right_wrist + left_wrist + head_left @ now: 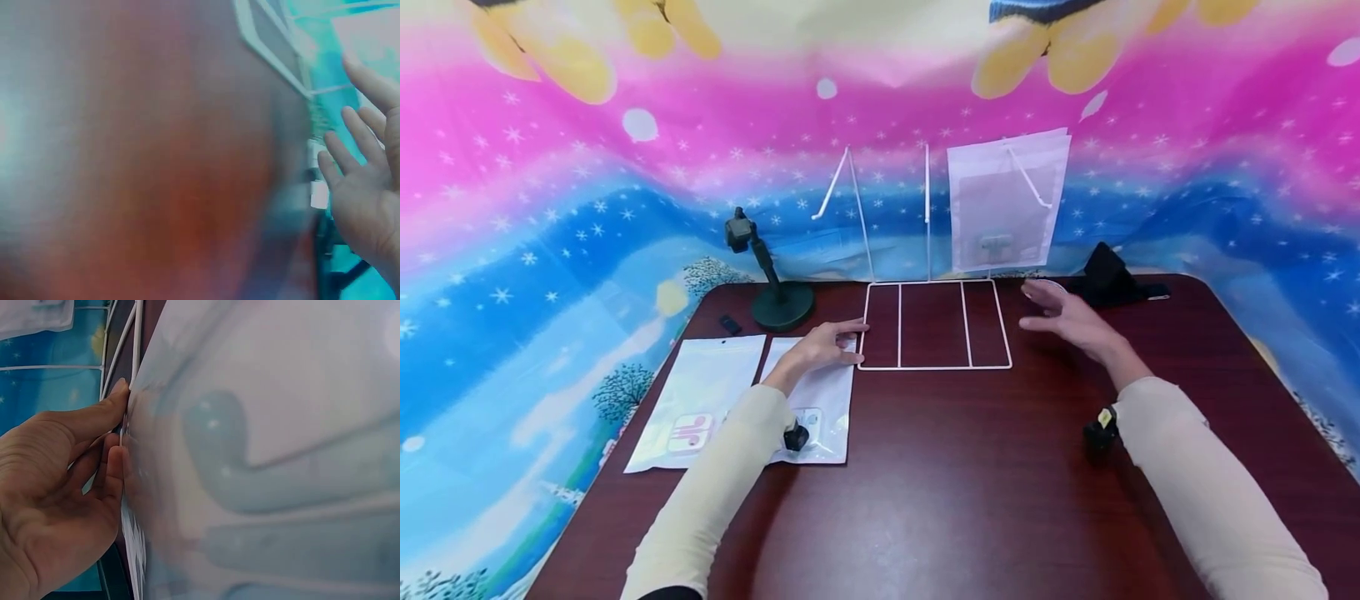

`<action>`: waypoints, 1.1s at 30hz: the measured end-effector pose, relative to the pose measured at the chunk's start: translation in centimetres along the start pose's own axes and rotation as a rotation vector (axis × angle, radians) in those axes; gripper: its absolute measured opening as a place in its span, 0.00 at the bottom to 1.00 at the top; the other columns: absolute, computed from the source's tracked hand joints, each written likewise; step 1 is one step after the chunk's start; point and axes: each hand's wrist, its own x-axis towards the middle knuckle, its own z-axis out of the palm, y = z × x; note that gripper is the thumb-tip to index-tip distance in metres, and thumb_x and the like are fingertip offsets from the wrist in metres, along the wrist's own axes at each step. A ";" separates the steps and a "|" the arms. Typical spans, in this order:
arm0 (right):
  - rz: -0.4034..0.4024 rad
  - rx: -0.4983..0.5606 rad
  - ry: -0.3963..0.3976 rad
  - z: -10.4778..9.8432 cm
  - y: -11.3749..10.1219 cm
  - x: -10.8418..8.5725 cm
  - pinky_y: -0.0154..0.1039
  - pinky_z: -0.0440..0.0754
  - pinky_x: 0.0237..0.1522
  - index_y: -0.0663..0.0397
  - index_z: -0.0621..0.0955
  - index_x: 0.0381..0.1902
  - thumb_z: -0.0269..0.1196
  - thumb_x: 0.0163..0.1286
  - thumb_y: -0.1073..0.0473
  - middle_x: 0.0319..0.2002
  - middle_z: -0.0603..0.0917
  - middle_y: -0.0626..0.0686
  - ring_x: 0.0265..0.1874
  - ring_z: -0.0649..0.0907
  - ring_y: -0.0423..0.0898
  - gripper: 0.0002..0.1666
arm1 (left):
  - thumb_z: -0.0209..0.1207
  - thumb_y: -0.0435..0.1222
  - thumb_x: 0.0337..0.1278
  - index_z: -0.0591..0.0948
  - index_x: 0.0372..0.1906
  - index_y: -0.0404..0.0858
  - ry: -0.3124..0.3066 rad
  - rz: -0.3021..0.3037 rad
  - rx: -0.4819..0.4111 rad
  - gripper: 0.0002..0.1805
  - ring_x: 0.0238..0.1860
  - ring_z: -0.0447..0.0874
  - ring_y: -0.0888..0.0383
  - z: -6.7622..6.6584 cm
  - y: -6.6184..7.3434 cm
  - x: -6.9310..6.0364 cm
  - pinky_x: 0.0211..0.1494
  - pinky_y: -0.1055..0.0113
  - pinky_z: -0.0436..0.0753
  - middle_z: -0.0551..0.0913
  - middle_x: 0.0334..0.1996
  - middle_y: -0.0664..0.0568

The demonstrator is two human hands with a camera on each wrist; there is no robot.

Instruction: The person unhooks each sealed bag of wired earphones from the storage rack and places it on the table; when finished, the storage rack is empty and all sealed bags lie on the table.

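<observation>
The white wire rack [898,325] stands on the table with three upright arms; a white pouch [1009,200] with an earphone-shaped item hangs from its right arm. My left hand [820,348] touches the left side of the rack's base, thumb by the front corner and fingertips farther back along the rod. In the left wrist view the left hand [69,481] has its thumb and bent fingers apart at the edge. My right hand [1075,321], fingers spread and holding nothing, hovers right of the base; the right wrist view also shows the right hand [369,169] apart from the rack.
Two flat white pouches [718,375] [827,450] lie left of the rack, the nearer one partly under my left forearm. Behind them are a dark green stand [782,307] and a small black item [730,324]. A black holder [1107,279] stands at the back right. A patterned cloth hangs behind.
</observation>
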 end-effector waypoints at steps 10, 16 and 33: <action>-0.025 0.217 0.425 -5.2 -7.4 1.8 0.51 0.58 0.80 0.38 0.56 0.84 0.69 0.73 0.55 0.81 0.63 0.48 0.78 0.64 0.51 0.50 | 0.70 0.35 0.63 0.74 0.75 0.50 -0.005 -0.020 -0.038 0.35 0.69 0.73 0.45 0.0 0.5 0.4 0.75 0.48 0.72 0.70 0.76 0.47; -0.030 0.236 0.486 -6.5 -11.4 2.5 0.47 0.54 0.81 0.34 0.54 0.84 0.67 0.74 0.55 0.81 0.62 0.43 0.80 0.59 0.45 0.50 | 0.71 0.34 0.62 0.76 0.74 0.48 -0.006 -0.010 -0.049 0.35 0.67 0.73 0.45 0.3 0.9 0.8 0.73 0.50 0.73 0.72 0.74 0.46; -0.130 0.602 0.581 -4.6 -14.5 3.5 0.37 0.82 0.53 0.45 0.82 0.63 0.70 0.69 0.64 0.47 0.86 0.46 0.47 0.83 0.42 0.25 | 0.70 0.31 0.62 0.75 0.74 0.47 0.002 -0.033 -0.057 0.36 0.66 0.72 0.44 0.0 0.5 0.0 0.73 0.49 0.74 0.74 0.72 0.43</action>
